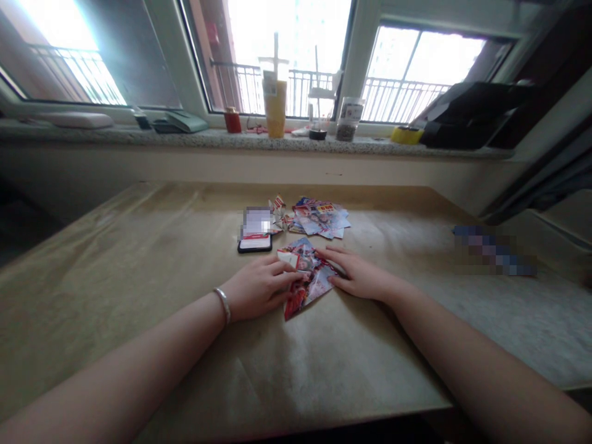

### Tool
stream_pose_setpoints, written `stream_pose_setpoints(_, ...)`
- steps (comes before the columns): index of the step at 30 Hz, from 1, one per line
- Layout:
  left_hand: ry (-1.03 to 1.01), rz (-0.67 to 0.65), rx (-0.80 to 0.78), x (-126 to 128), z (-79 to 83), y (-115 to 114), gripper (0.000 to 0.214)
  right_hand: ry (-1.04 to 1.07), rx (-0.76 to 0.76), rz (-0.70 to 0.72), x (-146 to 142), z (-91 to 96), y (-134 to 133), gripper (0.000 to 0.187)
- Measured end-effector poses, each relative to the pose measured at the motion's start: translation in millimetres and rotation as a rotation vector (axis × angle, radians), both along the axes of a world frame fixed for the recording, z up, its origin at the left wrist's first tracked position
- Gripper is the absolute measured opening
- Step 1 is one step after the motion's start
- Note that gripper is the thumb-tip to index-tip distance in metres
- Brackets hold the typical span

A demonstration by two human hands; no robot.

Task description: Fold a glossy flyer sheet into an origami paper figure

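I note glossy, printed red-and-pale-blue paper (pixel 315 285), nearer than the phone (pixel 256 243). Right hand (pixel 358 275): spread against it. Left hand (pixel 263 283): grip, cannot tell.

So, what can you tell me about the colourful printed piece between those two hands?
The printed piece looks like paper, patterned in red, blue and pale tones, with a white, red-edged patch near its upper left. It lies on the table, one pointed corner toward the person. Fingers of the left hand and right hand touch it, partly covering it. Its finer print is too blurred to read.
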State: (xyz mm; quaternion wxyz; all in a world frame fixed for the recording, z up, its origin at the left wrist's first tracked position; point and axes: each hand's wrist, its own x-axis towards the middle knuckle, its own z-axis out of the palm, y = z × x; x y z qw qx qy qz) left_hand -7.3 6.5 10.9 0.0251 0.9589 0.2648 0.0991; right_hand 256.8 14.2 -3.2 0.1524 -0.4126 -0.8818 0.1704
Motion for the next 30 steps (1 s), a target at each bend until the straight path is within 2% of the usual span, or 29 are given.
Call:
stream_pose_setpoints(3, -0.010, -0.008, 0.043, 0, -6.6, 4, 0.040, -0.008, 0.010, 0.002, -1, -0.9, 1, 0.061)
stream_pose_setpoints(8, 0.070, 0.121, -0.022, -4, -13.7, 11, 0.054, 0.015, -0.010, 0.053, -4, 0.7, -2, 0.061)
stream_pose_setpoints(13, 0.119, 0.182, -0.077, -3, -13.4, 11, 0.060, 0.045, -0.045, 0.071, -6, 2.3, -3, 0.063)
stream_pose_setpoints(21, 0.111, 0.275, -0.013, 9, -15.1, 14, 0.067, 0.054, -0.029, 0.059, -8, 2.4, -3, 0.060)
stream_pose_setpoints(30, 0.073, 0.197, 0.048, 7, -13.3, 15, 0.054, 0.076, -0.005, 0.069, -8, 1.4, -1, 0.060)
